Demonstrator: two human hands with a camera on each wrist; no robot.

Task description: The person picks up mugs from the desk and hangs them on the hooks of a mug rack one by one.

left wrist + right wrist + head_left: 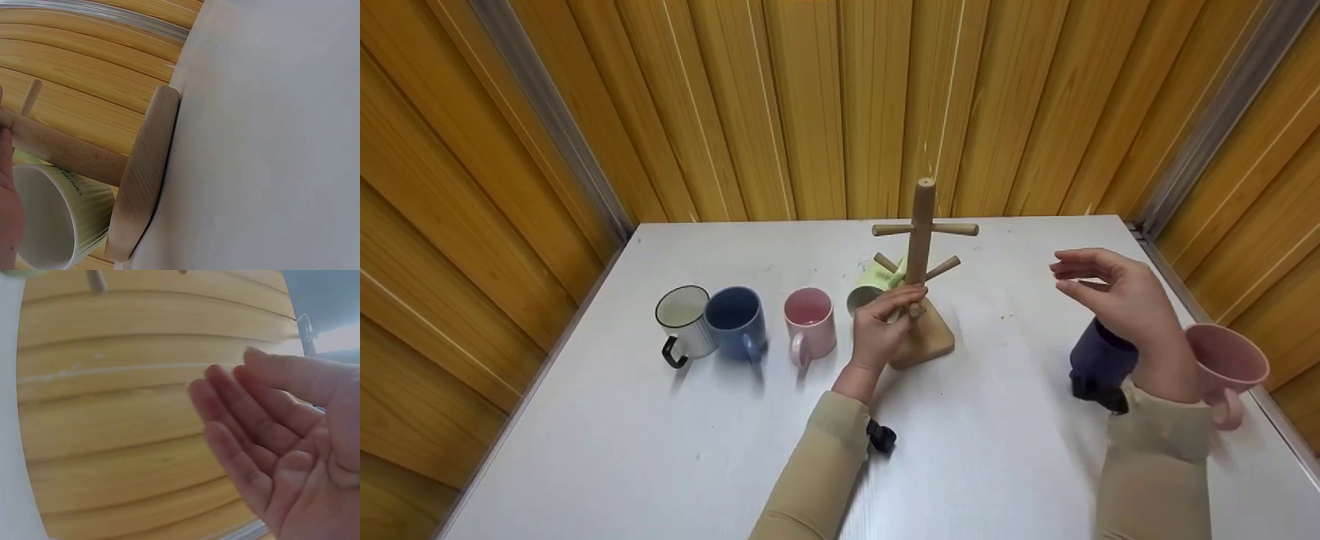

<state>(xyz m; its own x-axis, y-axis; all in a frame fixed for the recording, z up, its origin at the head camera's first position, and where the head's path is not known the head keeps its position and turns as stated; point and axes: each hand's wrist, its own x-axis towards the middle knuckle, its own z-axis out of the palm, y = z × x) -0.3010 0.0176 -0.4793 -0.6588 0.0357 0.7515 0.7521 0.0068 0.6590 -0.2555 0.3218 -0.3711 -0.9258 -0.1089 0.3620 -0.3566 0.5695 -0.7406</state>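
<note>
My left hand [879,328] grips the wooden mug tree [920,240] low on its post, fingers around the wood near a lower peg. On the tree's far-left side hangs a pale green mug [870,289], its mouth tipped sideways; the left wrist view shows this mug [84,214] close beside the post and base. My right hand [1125,296] is raised at the right with loosely bent fingers and nothing in it. In the head view it overlaps a dark blue mug [1099,356]. A large pink mug [1226,356] stands beside that one, partly behind my wrist.
Left of the tree stand a small pink mug [810,322], a blue mug [736,324] and a white mug with black rim and handle [685,322]. They are on a white table [622,450], closed in by wood-patterned walls [810,112] behind and at the sides.
</note>
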